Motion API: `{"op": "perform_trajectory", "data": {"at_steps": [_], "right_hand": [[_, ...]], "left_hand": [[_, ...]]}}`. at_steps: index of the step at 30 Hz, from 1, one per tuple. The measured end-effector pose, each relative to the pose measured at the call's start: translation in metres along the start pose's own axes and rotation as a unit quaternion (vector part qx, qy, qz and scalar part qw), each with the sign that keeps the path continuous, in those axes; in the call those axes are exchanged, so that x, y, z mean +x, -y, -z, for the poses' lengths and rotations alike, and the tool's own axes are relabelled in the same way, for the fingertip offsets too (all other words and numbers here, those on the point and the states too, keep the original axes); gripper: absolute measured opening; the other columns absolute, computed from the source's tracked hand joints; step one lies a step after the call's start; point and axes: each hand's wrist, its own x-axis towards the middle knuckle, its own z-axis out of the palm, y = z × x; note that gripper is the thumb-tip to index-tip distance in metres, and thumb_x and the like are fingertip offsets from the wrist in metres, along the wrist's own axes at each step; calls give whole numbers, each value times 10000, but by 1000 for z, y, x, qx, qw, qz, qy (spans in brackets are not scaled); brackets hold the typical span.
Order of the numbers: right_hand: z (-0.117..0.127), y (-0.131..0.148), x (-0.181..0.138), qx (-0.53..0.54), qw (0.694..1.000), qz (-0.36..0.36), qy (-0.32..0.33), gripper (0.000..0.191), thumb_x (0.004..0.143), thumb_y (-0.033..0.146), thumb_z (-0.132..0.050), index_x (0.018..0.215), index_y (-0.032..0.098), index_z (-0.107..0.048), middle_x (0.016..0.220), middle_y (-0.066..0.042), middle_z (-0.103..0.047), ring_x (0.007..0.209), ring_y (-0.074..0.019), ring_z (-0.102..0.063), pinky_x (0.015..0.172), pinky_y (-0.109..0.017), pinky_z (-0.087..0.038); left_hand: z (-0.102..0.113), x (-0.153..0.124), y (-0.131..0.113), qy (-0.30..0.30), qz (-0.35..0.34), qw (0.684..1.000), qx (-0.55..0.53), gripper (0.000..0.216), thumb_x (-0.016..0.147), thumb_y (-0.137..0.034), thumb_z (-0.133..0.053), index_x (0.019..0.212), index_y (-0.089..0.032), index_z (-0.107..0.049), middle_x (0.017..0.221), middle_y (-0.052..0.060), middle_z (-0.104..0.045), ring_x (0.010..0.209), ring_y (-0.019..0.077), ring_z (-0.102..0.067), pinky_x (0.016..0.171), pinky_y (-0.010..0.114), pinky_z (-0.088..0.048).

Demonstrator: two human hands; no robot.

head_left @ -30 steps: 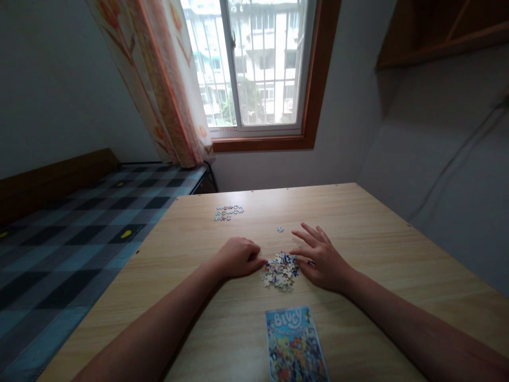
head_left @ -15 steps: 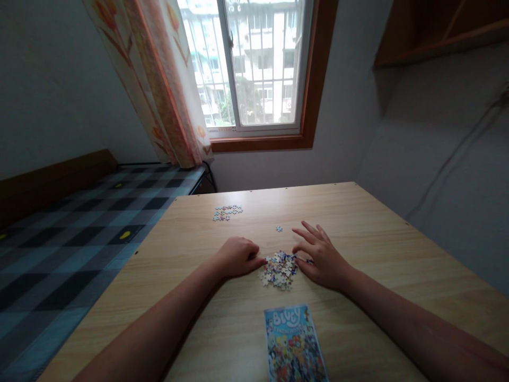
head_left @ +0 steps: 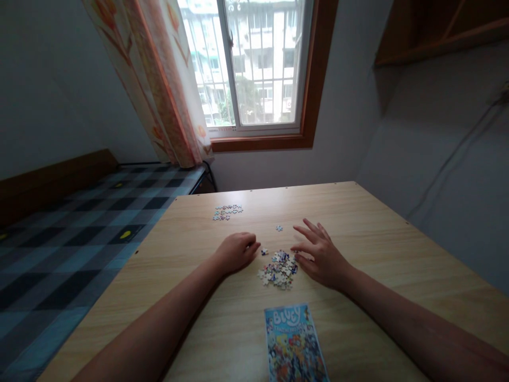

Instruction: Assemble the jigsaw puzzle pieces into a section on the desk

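Note:
A heap of loose jigsaw pieces [head_left: 280, 273] lies on the wooden table between my hands, many with pale backs showing. My left hand [head_left: 238, 250] rests at its left, fingers curled in and thumb close to them, with nothing seen in it. Just right of those fingertips is a single jigsaw piece [head_left: 264, 251], apart from the heap. On the other side, my right hand [head_left: 318, 252] is open, fingers spread, its thumb and index finger at the heap's right edge. Beyond the heap lies a lone light-blue piece [head_left: 279, 228].
Several pieces set in rows [head_left: 228, 212] lie at the table's far left. A blue printed picture reading "Bluey" [head_left: 296, 345] lies near me. Left of the table [head_left: 382, 239] stands a bed with a checked cover [head_left: 99, 233]; a window is ahead.
My left hand has drawn back slightly from the heap, and a single piece now shows by its fingertips. My right thumb and index finger have moved slightly apart.

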Motion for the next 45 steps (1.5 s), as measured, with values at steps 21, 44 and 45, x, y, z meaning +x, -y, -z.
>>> {"op": "perform_trajectory", "data": {"at_steps": [21,44,45], "right_hand": [[-1,3,0,2,999,14,37,106,858,355,-692,874,273,-758,1472,-50,-495,1470,-345,-269,1132,-705,-184],[19,-7,-1,-16,996,83,25,88,859,234,-647,802,235,-714,1418,-40,-544,1449,-309,-324,1159,-643,-207],[22,-7,-1,-20,994,99,43,91,856,224,-644,795,233,-710,1419,-36,-545,1450,-305,-326,1162,-637,-206]], "left_hand": [[-2,-4,-5,-28,-19,999,-10,188,905,-310,-590,940,-278,-772,1009,23,-686,780,141,-629,748,282,-490],[0,-1,1,-32,-19,999,26,245,949,-309,-530,998,-238,-759,965,64,-732,889,200,-615,806,333,-494],[1,-1,0,-29,-30,999,16,244,950,-304,-527,1003,-241,-757,968,63,-730,886,196,-615,807,331,-494]]}}
